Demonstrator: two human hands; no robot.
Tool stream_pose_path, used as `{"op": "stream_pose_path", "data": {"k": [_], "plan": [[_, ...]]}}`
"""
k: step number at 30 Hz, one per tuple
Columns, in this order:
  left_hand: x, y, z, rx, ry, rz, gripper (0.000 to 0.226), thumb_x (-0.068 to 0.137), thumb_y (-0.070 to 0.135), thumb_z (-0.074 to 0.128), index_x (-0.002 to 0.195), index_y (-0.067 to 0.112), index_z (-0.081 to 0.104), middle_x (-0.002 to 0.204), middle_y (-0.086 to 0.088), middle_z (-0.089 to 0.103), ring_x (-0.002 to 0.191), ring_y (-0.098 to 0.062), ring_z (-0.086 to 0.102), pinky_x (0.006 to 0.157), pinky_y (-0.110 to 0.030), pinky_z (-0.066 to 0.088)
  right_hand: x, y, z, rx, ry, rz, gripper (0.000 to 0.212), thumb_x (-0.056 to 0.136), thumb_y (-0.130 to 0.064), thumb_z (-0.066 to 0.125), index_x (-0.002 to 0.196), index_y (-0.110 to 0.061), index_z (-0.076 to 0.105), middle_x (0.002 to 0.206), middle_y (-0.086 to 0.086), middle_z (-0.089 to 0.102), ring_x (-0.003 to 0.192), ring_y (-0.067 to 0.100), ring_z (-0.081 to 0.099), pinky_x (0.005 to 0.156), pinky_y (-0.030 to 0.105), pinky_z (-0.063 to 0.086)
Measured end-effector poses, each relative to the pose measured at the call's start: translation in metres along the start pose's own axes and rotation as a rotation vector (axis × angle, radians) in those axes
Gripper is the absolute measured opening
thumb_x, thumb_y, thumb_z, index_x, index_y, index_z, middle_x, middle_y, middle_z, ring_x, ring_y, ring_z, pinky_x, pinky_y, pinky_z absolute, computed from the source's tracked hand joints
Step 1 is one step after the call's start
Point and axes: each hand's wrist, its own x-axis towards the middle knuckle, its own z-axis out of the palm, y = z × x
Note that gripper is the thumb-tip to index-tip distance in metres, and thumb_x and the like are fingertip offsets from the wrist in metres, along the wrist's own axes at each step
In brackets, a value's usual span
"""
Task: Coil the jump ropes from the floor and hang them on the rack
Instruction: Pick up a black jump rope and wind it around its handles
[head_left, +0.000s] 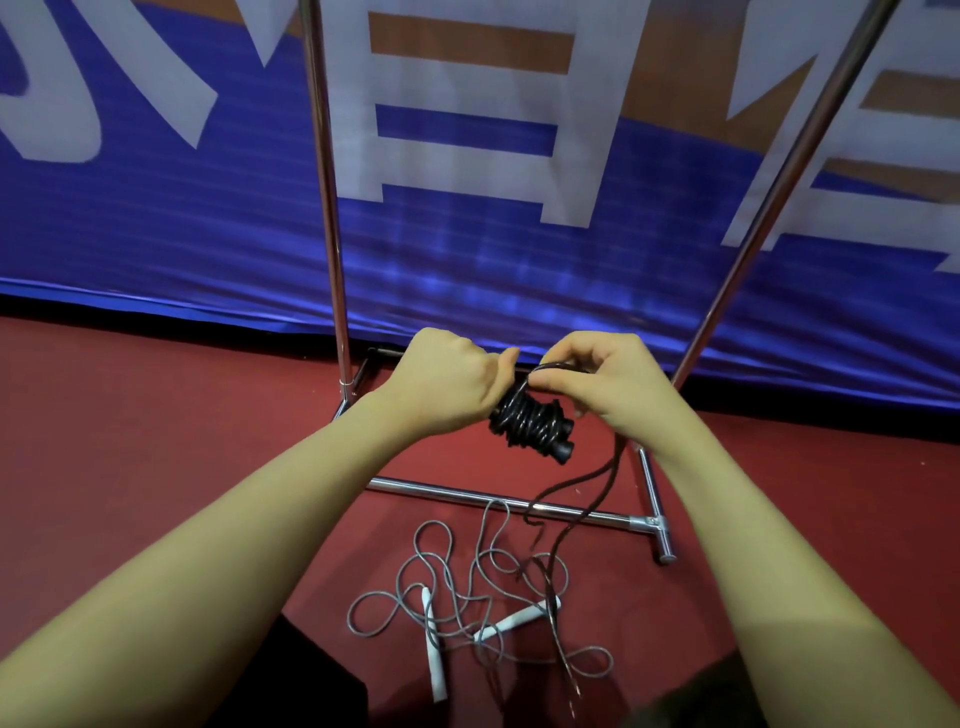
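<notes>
My left hand (447, 384) grips one end of a black jump rope (535, 423), whose cord is wound in tight turns around its two black handles. My right hand (608, 379) pinches the loose black cord just above the bundle. The rest of that cord hangs down from my right hand to the red floor. A grey jump rope (467, 587) with two white handles lies tangled on the floor below my hands. The metal rack (332, 208) stands right behind, its base bar low in front of me.
A blue banner (182, 223) with large white characters hangs behind the rack. The rack's second upright (779, 192) slants up at the right, and its foot with a joint (649, 522) sticks out on the red floor (156, 441). My dark-clothed knees are at the bottom edge.
</notes>
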Motion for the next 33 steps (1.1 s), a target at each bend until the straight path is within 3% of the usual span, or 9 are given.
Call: {"op": "stream_pose_path", "data": {"k": [7,10,13,16,19,23,25,27,33], "plan": [[0.003,0.003,-0.015,-0.239,0.027,0.022,0.041,0.09,0.021,0.033,0.052,0.021,0.019,0.033,-0.008,0.037,0.029,-0.03,0.037,0.039,-0.028,0.028,0.0,0.004,-0.007,0.116,0.031,-0.041,0.013,0.084,-0.002,0.066,0.079,-0.014,0.067,0.052,-0.009,0.058,0.041,0.009,0.043,0.048,0.021,0.043],[0.006,0.004,-0.023,-0.555,-0.035,-0.288,0.049,0.092,0.031,0.024,0.047,0.018,0.04,0.04,-0.008,0.04,0.044,-0.032,0.04,0.052,-0.035,0.035,0.002,0.008,-0.003,0.226,0.093,-0.03,0.017,0.088,-0.002,0.061,0.081,-0.015,0.067,0.049,0.009,0.044,0.037,0.012,0.036,0.044,0.021,0.04],[0.009,-0.002,-0.022,-0.806,0.048,-0.564,0.036,0.094,0.018,0.033,0.058,0.017,0.026,0.043,0.006,0.026,0.047,-0.011,0.02,0.049,-0.027,0.023,0.001,0.008,0.003,0.172,0.063,-0.025,0.021,0.093,-0.005,0.054,0.085,-0.017,0.068,0.046,0.0,0.036,0.037,0.011,0.031,0.041,0.022,0.04],[0.012,-0.01,-0.021,-0.718,0.018,-0.736,0.029,0.088,0.0,0.049,0.067,0.013,0.034,0.054,0.0,0.029,0.051,-0.011,0.024,0.05,-0.03,0.023,0.0,0.006,0.015,0.179,-0.025,0.017,0.022,0.097,-0.006,0.047,0.093,-0.016,0.067,0.057,0.0,0.035,0.037,0.005,0.029,0.039,0.023,0.04],[0.015,-0.012,-0.02,-0.651,-0.055,-0.841,0.027,0.083,-0.005,0.057,0.071,0.009,0.036,0.063,-0.013,0.04,0.065,-0.03,0.044,0.062,-0.039,0.04,0.001,0.004,0.025,0.189,-0.11,0.058,0.022,0.1,-0.009,0.043,0.1,-0.013,0.064,0.06,0.001,0.033,0.037,0.005,0.026,0.038,0.022,0.037],[0.017,-0.014,-0.015,-0.56,-0.111,-0.936,0.025,0.087,-0.003,0.051,0.071,0.01,0.037,0.071,-0.015,0.055,0.062,-0.026,0.051,0.055,-0.024,0.042,0.0,0.003,0.034,0.123,-0.188,0.088,0.023,0.101,-0.015,0.042,0.097,-0.019,0.065,0.063,-0.001,0.039,0.039,0.002,0.03,0.038,0.017,0.029],[0.018,-0.017,-0.011,-0.566,-0.09,-0.995,0.018,0.091,0.005,0.045,0.074,0.005,0.041,0.083,-0.021,0.061,0.068,-0.03,0.054,0.062,-0.036,0.042,0.0,0.001,0.039,0.036,-0.213,0.05,0.023,0.101,-0.015,0.042,0.099,-0.013,0.064,0.062,-0.002,0.04,0.039,0.0,0.032,0.04,0.014,0.029],[0.018,-0.018,-0.01,-0.538,-0.079,-1.073,0.03,0.099,0.014,0.03,0.071,0.006,0.038,0.083,-0.015,0.056,0.067,-0.028,0.047,0.061,-0.034,0.028,0.0,0.0,0.044,-0.058,-0.228,-0.021,0.024,0.101,-0.012,0.041,0.097,-0.001,0.062,0.059,-0.004,0.041,0.04,0.001,0.037,0.042,0.011,0.031],[0.017,-0.015,0.003,-0.224,-0.169,-1.024,0.045,0.103,0.022,0.017,0.119,-0.001,0.051,0.117,-0.023,0.057,0.106,-0.039,0.052,0.072,-0.037,0.033,0.001,0.004,0.049,-0.198,-0.246,-0.119,0.023,0.098,-0.016,0.049,0.092,-0.005,0.068,0.057,-0.008,0.041,0.05,0.003,0.036,0.054,0.02,0.032]]}}
